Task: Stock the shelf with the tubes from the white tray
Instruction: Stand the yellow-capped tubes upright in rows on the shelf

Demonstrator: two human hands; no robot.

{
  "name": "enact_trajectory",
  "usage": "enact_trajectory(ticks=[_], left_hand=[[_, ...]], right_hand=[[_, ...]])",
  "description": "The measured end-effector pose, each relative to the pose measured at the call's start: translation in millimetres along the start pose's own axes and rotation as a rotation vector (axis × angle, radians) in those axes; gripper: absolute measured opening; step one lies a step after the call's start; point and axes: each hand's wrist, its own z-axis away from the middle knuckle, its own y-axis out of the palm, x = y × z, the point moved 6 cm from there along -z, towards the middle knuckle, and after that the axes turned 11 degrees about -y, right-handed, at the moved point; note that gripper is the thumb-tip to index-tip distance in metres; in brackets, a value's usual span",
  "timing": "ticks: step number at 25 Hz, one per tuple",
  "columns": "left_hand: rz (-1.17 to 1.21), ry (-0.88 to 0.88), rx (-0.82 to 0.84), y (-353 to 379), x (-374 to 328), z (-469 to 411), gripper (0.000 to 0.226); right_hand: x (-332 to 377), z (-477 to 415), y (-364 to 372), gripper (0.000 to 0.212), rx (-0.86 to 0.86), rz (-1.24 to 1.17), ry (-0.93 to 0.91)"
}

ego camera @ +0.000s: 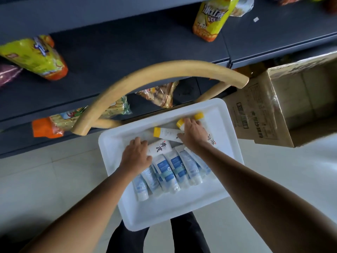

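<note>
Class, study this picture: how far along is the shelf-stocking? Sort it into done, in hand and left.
Done: nothing visible; the shelf shows snack bags, no tubes. In hand: the left hand is on a white tube with black characters, the right hand on the yellow-capped tubes; whether either grips is unclear. Left: every tube in view, including the row of blue-and-white tubes, lies in the white tray.

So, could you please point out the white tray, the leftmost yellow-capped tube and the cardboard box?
white tray (173, 204): head view, bare floor near front wall.
leftmost yellow-capped tube (167, 133): head view, white body beside cap.
cardboard box (264, 110): head view, printed face.
</note>
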Motion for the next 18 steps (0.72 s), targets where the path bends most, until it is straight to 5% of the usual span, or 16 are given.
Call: enact_trajectory(ticks=[6,18], left_hand=[[0.143,-0.079,0.0,-26,10,27,0.042],[0.839,-0.287,-0.132,-155,0,178,0.032]], right_hand=[[16,6,-8,0.034,-0.07,0.098,-0.057],[54,143,-137,0.048,-0.354,-0.219,-0.084]])
